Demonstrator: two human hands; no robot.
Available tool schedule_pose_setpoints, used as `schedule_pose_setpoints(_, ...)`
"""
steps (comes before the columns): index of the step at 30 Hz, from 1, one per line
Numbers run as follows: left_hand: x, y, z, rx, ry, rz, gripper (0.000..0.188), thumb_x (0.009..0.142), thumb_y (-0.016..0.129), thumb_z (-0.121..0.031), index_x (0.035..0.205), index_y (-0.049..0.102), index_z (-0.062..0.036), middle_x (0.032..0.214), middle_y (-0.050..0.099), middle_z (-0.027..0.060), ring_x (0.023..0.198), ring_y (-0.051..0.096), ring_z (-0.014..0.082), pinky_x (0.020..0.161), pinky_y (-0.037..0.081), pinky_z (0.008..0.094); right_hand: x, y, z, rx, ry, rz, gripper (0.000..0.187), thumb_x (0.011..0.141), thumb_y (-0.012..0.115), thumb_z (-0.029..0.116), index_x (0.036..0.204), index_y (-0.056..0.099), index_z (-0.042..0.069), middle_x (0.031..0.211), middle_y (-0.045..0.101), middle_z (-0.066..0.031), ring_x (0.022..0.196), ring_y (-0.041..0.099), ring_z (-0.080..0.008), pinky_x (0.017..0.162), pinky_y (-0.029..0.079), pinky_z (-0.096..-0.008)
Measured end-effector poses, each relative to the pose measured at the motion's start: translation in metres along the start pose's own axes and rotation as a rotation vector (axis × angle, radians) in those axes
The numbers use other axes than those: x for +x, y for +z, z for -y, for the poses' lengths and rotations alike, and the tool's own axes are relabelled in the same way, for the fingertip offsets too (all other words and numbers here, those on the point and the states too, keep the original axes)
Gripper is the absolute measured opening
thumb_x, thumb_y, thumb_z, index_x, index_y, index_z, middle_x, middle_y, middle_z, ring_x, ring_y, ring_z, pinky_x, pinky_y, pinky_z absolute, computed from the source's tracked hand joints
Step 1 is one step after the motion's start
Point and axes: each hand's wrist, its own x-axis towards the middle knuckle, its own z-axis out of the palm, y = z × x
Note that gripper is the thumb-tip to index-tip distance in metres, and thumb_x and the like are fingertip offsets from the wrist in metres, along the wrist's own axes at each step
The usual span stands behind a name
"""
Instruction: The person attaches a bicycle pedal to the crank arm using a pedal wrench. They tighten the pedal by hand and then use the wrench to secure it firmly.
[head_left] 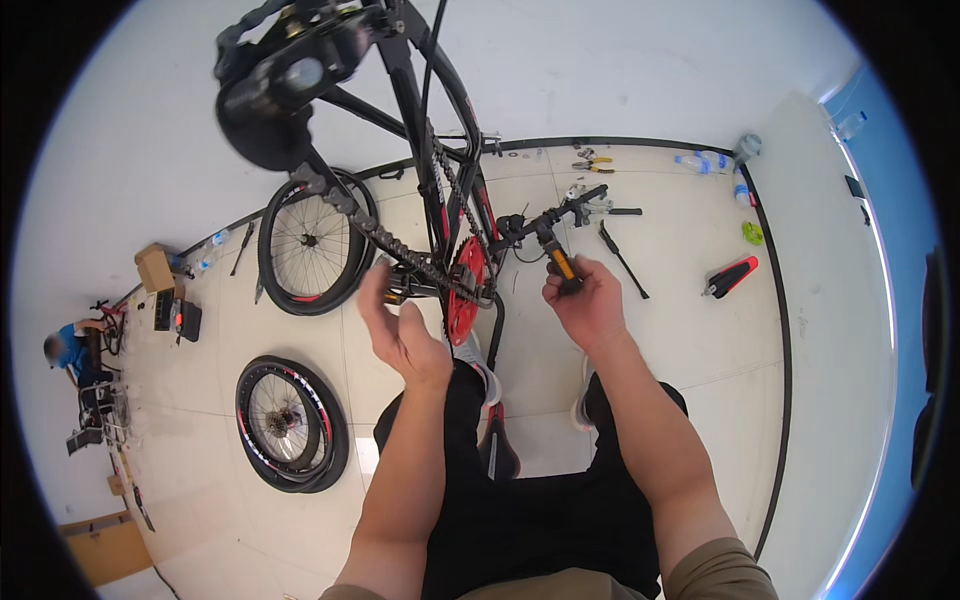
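A black bicycle frame [408, 100] rises in front of me, its saddle [497, 450] low by my feet. My right hand [590, 305] is closed around a black pedal [562, 267] with an orange reflector. To its left is the red chainring [465, 310], with the chain [380, 235] running from it up to the black rear derailleur [270, 110], large and blurred near the camera. My left hand [408, 335] is held up left of the chainring, fingers apart and nothing in it. Behind its fingertips, another pedal [400, 295] is partly hidden.
Two wheels, one spoked with a tyre [310, 240] and one with a cassette [290, 425], are on the left. Pliers [594, 166], a kickstand-like black bar [624, 262], a red-black saddle [733, 277] and bottles [700, 162] lie right. A person [75, 350] sits far left.
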Motion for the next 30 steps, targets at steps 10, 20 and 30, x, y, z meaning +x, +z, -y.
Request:
schedule_pose_setpoints(10, -0.006, 0.024, -0.010, -0.132, -0.148, 0.163, 0.037, 0.105, 0.047, -0.018, 0.128, 0.055, 0.0095, 0.116, 0.067, 0.0193, 0.104, 0.064, 0.0201, 0.095, 0.050, 0.0336, 0.013, 0.018, 0.012, -0.133, 0.047, 0.104, 0.032, 0.093, 0.063, 0.007, 0.124, 0.055, 0.001, 0.115, 0.063, -0.0136, 0.093, 0.063, -0.0197, 0.084, 0.051, -0.0354)
schedule_pose_setpoints(20, -0.004, 0.037, -0.008, -0.079, -0.250, 0.137, 0.041, 0.108, 0.042, -0.028, 0.120, 0.059, 0.0064, 0.106, 0.072, 0.0193, 0.096, 0.066, 0.0196, 0.090, 0.052, 0.0330, 0.015, 0.007, 0.024, -0.018, 0.022, 0.111, 0.025, 0.093, 0.066, 0.007, 0.117, 0.058, 0.005, 0.108, 0.063, -0.0101, 0.092, 0.063, -0.0207, 0.091, 0.051, -0.0404)
schedule_pose_setpoints(30, -0.013, 0.040, -0.004, -0.258, -0.235, 0.183, 0.035, 0.109, 0.041, -0.022, 0.125, 0.054, 0.0057, 0.113, 0.070, 0.0167, 0.107, 0.066, 0.0199, 0.094, 0.051, 0.0313, -0.005, 0.034, 0.012, -0.191, 0.059, -0.004, 0.021, 0.101, 0.060, 0.023, 0.112, 0.063, 0.006, 0.091, 0.068, -0.0040, 0.080, 0.065, -0.0140, 0.074, 0.053, -0.0300)
